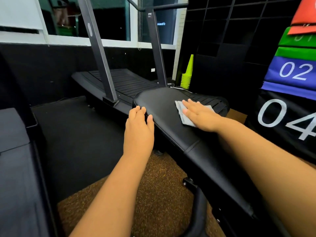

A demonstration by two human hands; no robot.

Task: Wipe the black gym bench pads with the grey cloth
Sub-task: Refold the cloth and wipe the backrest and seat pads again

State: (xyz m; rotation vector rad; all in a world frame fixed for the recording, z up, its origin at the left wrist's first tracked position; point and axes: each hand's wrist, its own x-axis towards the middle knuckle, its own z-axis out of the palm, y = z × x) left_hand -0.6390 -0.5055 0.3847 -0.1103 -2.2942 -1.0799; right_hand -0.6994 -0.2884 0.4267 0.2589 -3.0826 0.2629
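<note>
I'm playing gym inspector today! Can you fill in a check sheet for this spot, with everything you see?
Surface: black bench pad, seam across it nearer the person.
Job's things: grey cloth flat on the pad's far right part.
Clutter: stack of yellow-green cones on the floor behind; coloured numbered mats stacked at right.
Hands: right hand presses flat on the cloth; left hand holds the pad's left edge.
Cables: a thin dark one on the floor, far left.
Surroundings: curved treadmill, windows, black cubby shelf, brown speckled floor.
</note>
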